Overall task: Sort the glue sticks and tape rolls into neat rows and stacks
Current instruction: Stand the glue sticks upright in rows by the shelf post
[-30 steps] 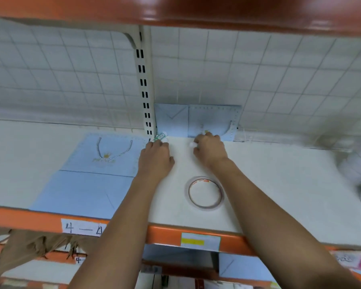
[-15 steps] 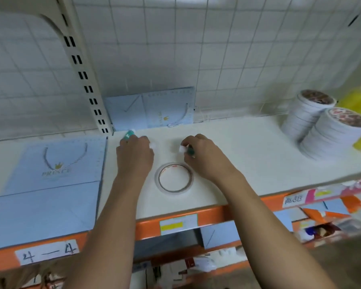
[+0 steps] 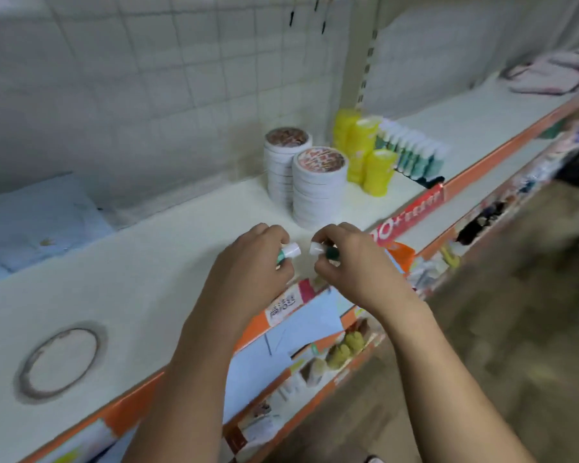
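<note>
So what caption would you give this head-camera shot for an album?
Left hand and right hand each hold a glue stick over the shelf, near two tape stacks.

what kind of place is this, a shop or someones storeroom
Most likely a stationery shop aisle: long white shelves with orange price-label edges, two stacks of tape rolls and a row of glue sticks laid out like stock, more goods on the shelf below.

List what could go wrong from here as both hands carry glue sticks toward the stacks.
1. The left hand and right hand each pinch a small glue stick at the shelf's front edge; a loose grip may drop one to the floor.
2. The near tape stack stands tall close by; a brushing knuckle could topple it.
3. The single tape roll, lying far left, might get overlooked.
</note>
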A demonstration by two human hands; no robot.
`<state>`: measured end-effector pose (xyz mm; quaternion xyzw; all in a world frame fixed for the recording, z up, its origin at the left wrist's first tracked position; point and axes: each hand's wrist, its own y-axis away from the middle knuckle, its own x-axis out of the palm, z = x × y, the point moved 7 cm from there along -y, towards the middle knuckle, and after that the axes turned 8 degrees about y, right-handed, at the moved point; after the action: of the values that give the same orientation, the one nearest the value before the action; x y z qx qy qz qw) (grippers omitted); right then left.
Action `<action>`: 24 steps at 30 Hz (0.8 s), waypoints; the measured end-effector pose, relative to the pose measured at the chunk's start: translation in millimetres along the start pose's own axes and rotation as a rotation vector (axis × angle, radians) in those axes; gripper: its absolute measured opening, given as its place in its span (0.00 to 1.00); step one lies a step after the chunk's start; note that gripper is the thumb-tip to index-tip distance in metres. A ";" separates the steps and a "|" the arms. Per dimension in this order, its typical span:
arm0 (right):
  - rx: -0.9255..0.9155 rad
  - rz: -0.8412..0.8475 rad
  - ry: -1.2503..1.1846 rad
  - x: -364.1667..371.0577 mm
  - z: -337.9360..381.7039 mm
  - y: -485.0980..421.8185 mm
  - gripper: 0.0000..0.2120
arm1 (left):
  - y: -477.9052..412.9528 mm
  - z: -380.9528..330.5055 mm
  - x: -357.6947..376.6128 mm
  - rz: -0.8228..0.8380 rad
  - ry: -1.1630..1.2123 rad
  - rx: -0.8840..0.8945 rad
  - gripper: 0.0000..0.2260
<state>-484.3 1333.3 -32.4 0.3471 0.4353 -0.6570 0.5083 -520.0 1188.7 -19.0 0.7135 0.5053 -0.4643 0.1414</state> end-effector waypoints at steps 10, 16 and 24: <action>0.137 -0.019 0.052 -72.4 -202.8 6.6 0.07 | -92.1 -137.0 136.0 0.082 0.039 0.123 0.08; 0.115 -0.018 0.025 -94.3 -254.6 -11.4 0.08 | -134.4 -163.8 173.7 0.100 0.022 0.078 0.11; 0.132 -0.035 -0.006 -101.5 -283.8 -52.4 0.11 | -190.5 -174.2 194.2 0.094 -0.015 0.103 0.11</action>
<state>-506.7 1638.3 -37.6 0.3703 0.3956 -0.6940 0.4740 -580.6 1505.7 -32.4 0.7391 0.4457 -0.4881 0.1297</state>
